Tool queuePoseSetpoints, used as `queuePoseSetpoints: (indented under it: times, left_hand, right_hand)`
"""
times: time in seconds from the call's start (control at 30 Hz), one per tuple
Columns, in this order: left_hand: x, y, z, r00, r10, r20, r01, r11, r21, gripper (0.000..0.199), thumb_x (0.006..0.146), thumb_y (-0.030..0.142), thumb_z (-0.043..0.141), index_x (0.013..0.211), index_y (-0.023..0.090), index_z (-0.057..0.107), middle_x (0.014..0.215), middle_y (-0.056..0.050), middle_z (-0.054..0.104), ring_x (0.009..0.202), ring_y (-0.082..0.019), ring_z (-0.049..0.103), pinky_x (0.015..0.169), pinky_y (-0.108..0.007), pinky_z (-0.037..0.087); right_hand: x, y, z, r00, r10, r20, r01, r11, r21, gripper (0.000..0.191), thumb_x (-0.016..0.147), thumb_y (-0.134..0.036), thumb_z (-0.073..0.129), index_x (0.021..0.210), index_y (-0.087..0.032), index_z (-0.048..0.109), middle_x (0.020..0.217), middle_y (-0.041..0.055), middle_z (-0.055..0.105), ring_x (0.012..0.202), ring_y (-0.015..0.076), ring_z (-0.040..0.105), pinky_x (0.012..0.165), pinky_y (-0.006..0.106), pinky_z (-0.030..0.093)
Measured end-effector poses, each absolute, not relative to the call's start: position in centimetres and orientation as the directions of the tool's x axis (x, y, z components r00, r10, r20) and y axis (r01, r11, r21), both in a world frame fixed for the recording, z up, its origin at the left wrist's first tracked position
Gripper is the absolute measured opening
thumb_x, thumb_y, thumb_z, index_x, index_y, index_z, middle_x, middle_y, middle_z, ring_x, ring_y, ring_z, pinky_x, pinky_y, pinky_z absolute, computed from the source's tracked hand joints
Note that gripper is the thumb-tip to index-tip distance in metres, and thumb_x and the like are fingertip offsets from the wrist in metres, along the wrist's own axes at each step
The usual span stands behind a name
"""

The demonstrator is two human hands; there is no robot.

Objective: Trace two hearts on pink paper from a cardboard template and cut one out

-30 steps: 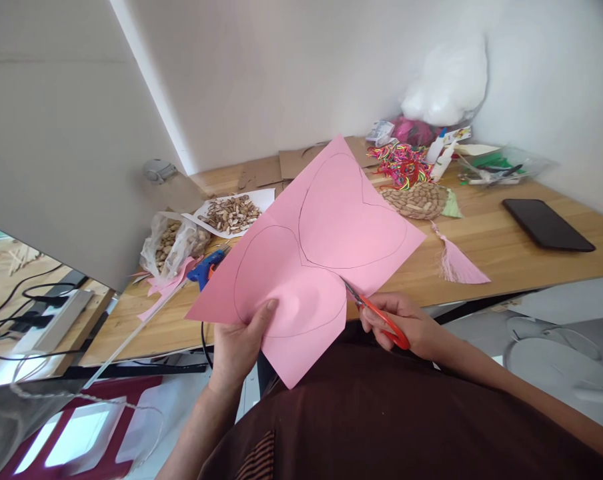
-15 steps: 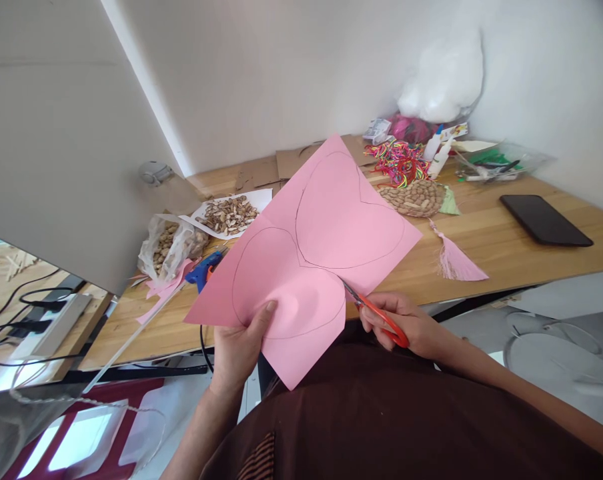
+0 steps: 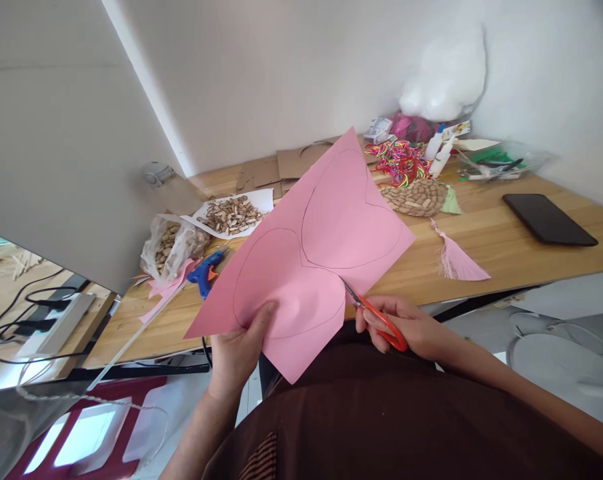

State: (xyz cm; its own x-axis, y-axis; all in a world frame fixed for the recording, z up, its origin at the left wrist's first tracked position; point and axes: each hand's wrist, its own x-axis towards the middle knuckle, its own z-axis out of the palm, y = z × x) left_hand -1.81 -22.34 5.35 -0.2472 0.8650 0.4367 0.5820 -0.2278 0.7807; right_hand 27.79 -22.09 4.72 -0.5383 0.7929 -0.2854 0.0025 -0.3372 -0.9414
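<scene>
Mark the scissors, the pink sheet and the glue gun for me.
Scissors [image 3: 385, 321]: head view, on the orange handle.
Pink sheet [image 3: 301, 283]: head view, near the middle of its drawn-on face.
Glue gun [image 3: 204, 267]: head view, on the blue body.

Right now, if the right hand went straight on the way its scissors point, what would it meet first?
Probably the pink paper sheet with the heart outlines: the red-handled scissors in the right hand point at its cut edge. Depth is hard to judge from one view.
</scene>
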Motion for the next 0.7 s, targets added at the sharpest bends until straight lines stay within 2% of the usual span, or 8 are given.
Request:
queuePoseSetpoints:
  times: [0.13, 0.27, 0.43, 0.53, 0.7]
  left_hand:
    - [-1.8, -22.3, 6.1, -0.199, 0.839, 0.506, 0.641, -0.278, 0.715, 0.028, 0.085, 0.036, 0.076, 0.106, 0.017, 0.075, 0.104, -0.008, 0.079, 0.103, -0.026, 0.075, 0.096, -0.042, 0.061]
    - [-2.2, -22.1, 6.9, -0.17, 0.846, 0.505, 0.661, -0.282, 0.695, 0.031, 0.084, 0.038, 0.076, 0.107, 0.016, 0.075, 0.104, -0.008, 0.079, 0.105, -0.028, 0.075, 0.097, -0.044, 0.061]
    - [-2.3, -22.0, 7.5, -0.165, 0.902, 0.399, 0.575, -0.241, 0.782, 0.036, 0.082, 0.041, 0.079, 0.108, 0.016, 0.074, 0.11, -0.01, 0.077, 0.109, -0.029, 0.073, 0.1, -0.044, 0.06]
    - [-2.1, -22.0, 7.7, -0.175, 0.926, 0.335, 0.523, -0.201, 0.828, 0.035, 0.082, 0.042, 0.079, 0.106, 0.017, 0.074, 0.105, -0.009, 0.077, 0.109, -0.029, 0.073, 0.099, -0.044, 0.06]
    - [-2.3, -21.9, 7.6, -0.159, 0.936, 0.315, 0.535, -0.187, 0.824, 0.035, 0.081, 0.044, 0.079, 0.103, 0.017, 0.074, 0.101, -0.008, 0.077, 0.109, -0.03, 0.072, 0.099, -0.045, 0.061]
  right_hand:
    - [27.9, -22.1, 4.9, -0.572, 0.781, -0.252, 0.008, -0.302, -0.953, 0.045, 0.093, -0.061, 0.064, 0.09, -0.016, 0.061, 0.059, -0.0019, 0.059, 0.052, 0.0081, 0.041, 0.05, 0.023, 0.027]
    - [28.1, -22.2, 5.1, -0.611, 0.752, -0.248, 0.046, -0.279, -0.959, 0.044, 0.095, -0.059, 0.062, 0.096, -0.015, 0.062, 0.065, -0.0014, 0.06, 0.053, 0.0074, 0.04, 0.051, 0.023, 0.028]
    - [28.6, -22.3, 5.7, -0.626, 0.728, -0.279, 0.098, -0.281, -0.955, 0.046, 0.094, -0.061, 0.063, 0.097, -0.015, 0.063, 0.067, -0.0013, 0.06, 0.054, 0.0079, 0.04, 0.052, 0.023, 0.029]
    - [28.8, -22.3, 5.9, -0.632, 0.716, -0.298, 0.109, -0.298, -0.948, 0.049, 0.092, -0.063, 0.064, 0.097, -0.015, 0.064, 0.068, -0.0004, 0.06, 0.056, 0.0089, 0.042, 0.053, 0.023, 0.03]
    - [29.0, -22.3, 5.9, -0.638, 0.708, -0.302, 0.069, -0.339, -0.938, 0.056, 0.088, -0.069, 0.065, 0.099, -0.014, 0.066, 0.068, 0.0009, 0.061, 0.057, 0.0099, 0.043, 0.054, 0.024, 0.028]
